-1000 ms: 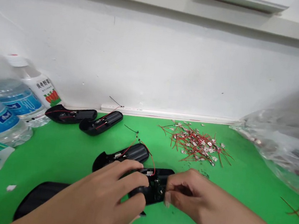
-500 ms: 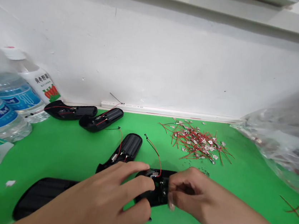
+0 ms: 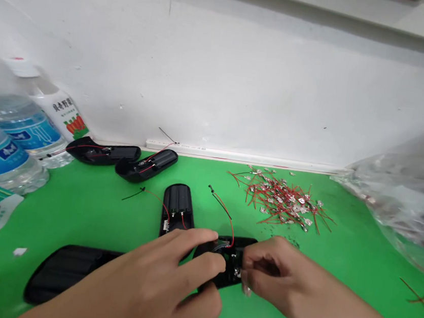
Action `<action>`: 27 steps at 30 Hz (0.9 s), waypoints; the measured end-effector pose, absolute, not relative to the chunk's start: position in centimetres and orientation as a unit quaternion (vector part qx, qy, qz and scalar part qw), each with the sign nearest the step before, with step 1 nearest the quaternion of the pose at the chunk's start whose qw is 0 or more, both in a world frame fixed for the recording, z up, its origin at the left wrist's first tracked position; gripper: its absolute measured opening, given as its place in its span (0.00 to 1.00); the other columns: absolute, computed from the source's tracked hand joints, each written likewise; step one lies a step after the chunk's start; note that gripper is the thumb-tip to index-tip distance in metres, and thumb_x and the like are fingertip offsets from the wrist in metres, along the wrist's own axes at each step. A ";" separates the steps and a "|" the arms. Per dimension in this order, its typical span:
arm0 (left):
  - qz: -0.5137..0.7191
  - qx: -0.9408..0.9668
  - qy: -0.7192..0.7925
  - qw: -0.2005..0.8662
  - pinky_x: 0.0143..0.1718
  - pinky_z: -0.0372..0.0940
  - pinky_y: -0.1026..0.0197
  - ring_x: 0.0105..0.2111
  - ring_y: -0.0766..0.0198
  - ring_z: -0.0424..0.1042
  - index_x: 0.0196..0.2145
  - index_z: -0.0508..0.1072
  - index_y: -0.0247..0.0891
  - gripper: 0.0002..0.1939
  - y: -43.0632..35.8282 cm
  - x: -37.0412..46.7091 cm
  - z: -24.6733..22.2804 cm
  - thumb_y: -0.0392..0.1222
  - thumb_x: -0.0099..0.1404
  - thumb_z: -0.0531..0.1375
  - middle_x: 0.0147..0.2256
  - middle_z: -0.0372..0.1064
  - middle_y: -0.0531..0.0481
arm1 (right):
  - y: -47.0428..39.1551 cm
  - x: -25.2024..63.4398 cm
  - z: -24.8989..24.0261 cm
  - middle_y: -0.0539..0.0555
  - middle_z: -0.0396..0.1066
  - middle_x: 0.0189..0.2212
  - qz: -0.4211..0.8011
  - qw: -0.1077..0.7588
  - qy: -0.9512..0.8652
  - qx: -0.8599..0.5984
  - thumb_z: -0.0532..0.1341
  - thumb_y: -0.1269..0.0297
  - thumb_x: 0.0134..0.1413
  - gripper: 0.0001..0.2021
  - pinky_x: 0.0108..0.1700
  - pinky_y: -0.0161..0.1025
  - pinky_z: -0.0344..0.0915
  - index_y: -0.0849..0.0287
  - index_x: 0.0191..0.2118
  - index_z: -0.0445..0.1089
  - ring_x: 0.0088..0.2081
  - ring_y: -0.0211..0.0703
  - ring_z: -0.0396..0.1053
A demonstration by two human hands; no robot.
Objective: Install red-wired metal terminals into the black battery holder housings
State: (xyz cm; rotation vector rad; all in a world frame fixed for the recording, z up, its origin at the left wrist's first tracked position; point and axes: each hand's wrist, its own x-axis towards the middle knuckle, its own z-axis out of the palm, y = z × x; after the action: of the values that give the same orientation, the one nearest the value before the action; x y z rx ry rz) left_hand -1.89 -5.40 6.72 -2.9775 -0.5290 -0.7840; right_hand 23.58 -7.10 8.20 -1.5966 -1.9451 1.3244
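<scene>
A black plastic housing [image 3: 227, 278] with a red and a black wire lies between my hands on the green surface. My left hand [image 3: 179, 272] has its fingers closed around the housing's left part. My right hand [image 3: 274, 268] is pinched at the housing's right end, near small metal contacts; anything between its fingertips is hidden. Just behind my left fingers stands another wired black housing [image 3: 178, 201], its lower part covered. Under my left forearm, a larger black shell [image 3: 65, 270] is partly hidden.
Two more wired housings [image 3: 103, 153] [image 3: 148, 166] lie at the back left, beside plastic bottles [image 3: 6, 151]. A pile of red wires with metal tabs [image 3: 287, 198] is at the back right. Clear plastic bags [image 3: 409, 202] lie far right, near a loose wire [image 3: 418, 299].
The housing behind my left hand has turned more upright, and its wire now points left. My hands stay on the same housing. The view has shifted slightly.
</scene>
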 end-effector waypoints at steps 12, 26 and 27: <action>-0.301 -0.933 -0.192 -0.032 0.56 0.74 0.60 0.50 0.61 0.77 0.33 0.74 0.42 0.15 -6.4 -1.5 7.6 0.31 0.76 0.54 0.36 0.77 0.55 | -7.4 23.4 7.7 0.49 0.65 0.22 0.401 0.196 -0.720 -0.532 0.58 0.66 0.58 0.11 0.24 0.34 0.56 0.56 0.25 0.69 0.25 0.41 0.61; -0.248 -0.930 -0.268 -0.050 0.47 0.79 0.62 0.52 0.58 0.78 0.35 0.75 0.45 0.09 -7.2 -1.0 5.5 0.40 0.74 0.57 0.35 0.78 0.53 | -8.2 23.3 6.7 0.55 0.75 0.28 0.239 0.205 -0.795 -0.519 0.51 0.65 0.64 0.15 0.28 0.37 0.66 0.57 0.35 0.76 0.29 0.45 0.72; -0.248 -0.930 -0.268 -0.046 0.47 0.79 0.63 0.51 0.58 0.79 0.35 0.74 0.45 0.10 -7.2 -1.0 5.3 0.40 0.74 0.57 0.34 0.77 0.53 | -8.1 23.2 6.7 0.55 0.75 0.27 0.231 0.202 -0.799 -0.517 0.51 0.66 0.64 0.15 0.28 0.37 0.65 0.57 0.35 0.76 0.28 0.44 0.72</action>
State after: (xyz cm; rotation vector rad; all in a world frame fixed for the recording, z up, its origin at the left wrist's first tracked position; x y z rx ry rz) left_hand -0.96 -7.23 5.29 -3.0109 -0.8675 -0.8020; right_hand 23.24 -8.14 6.69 -1.4431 -2.2324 0.6459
